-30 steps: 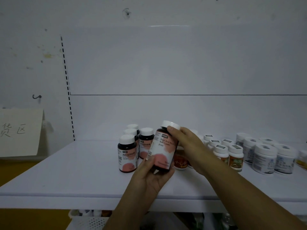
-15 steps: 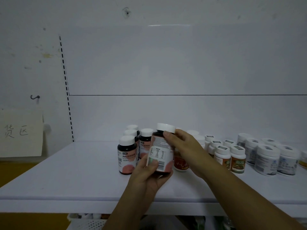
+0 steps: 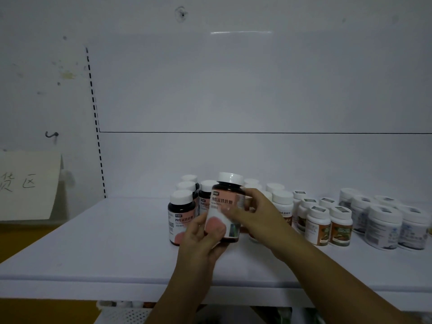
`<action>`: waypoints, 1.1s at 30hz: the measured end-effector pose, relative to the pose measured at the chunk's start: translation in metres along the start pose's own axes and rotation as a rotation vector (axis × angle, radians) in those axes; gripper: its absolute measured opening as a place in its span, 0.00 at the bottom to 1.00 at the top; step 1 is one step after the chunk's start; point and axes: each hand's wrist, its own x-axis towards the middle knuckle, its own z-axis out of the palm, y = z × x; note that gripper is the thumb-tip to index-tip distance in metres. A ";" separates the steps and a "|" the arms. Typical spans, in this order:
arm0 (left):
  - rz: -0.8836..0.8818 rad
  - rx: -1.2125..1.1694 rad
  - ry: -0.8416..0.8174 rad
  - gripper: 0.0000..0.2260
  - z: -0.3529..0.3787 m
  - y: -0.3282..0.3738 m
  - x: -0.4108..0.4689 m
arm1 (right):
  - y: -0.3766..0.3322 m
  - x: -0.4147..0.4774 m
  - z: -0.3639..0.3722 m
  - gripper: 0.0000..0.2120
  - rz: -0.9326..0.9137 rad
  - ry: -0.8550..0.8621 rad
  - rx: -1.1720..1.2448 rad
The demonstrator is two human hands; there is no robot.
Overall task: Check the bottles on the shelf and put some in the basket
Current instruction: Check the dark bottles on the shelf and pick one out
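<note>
Both my hands hold one dark bottle point(image 3: 226, 202) with a white cap and a pink label, upright just above the white shelf point(image 3: 105, 249). My left hand point(image 3: 203, 239) cups its base from below, thumb on the label. My right hand point(image 3: 254, 213) grips its right side, fingers across the label. Behind and to the left stand matching dark bottles point(image 3: 181, 216) with white caps. A corner of the white perforated basket point(image 3: 121, 314) shows under the shelf's front edge at bottom left.
Right of my hands stand several small white bottles with orange labels point(image 3: 340, 226) and larger white tubs with blue labels point(image 3: 383, 228). A paper sign point(image 3: 25, 185) with handwriting hangs on the wall at left. The shelf's back panel rises behind.
The bottle has been turned in my hands: half a second ago its printed back panel faced me, now the pink front label does. It also sits more upright.
</note>
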 end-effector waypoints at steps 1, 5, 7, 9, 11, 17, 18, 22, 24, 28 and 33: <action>-0.004 0.035 -0.001 0.26 -0.001 0.001 0.000 | 0.002 0.000 0.001 0.22 0.000 -0.006 -0.033; 0.134 0.478 0.043 0.18 -0.004 0.021 -0.003 | 0.004 0.003 0.000 0.23 -0.054 0.041 -0.058; 0.323 0.646 0.231 0.09 -0.011 0.046 0.002 | 0.007 0.005 0.004 0.21 -0.108 0.061 -0.175; 0.424 0.768 0.349 0.07 -0.025 0.067 0.016 | 0.016 0.008 0.014 0.18 -0.135 0.056 -0.271; 0.390 0.916 0.316 0.12 -0.039 0.076 0.037 | 0.029 0.014 0.024 0.17 -0.136 0.060 -0.286; 0.117 0.936 0.066 0.19 -0.053 0.072 0.070 | 0.055 0.031 0.044 0.15 -0.122 0.058 -0.230; 0.088 0.920 0.063 0.19 -0.055 0.072 0.072 | 0.058 0.032 0.046 0.16 -0.126 0.049 -0.239; 0.080 0.962 0.060 0.19 -0.061 0.070 0.074 | 0.071 0.038 0.048 0.23 -0.143 0.016 -0.320; 0.082 0.965 0.053 0.18 -0.060 0.072 0.075 | 0.073 0.038 0.051 0.26 -0.148 0.000 -0.373; 0.063 0.953 0.063 0.17 -0.058 0.079 0.073 | 0.064 0.031 0.049 0.19 -0.302 0.234 -0.411; 0.119 0.737 0.182 0.16 -0.046 0.112 0.058 | 0.033 -0.003 0.050 0.06 -0.179 0.118 -0.090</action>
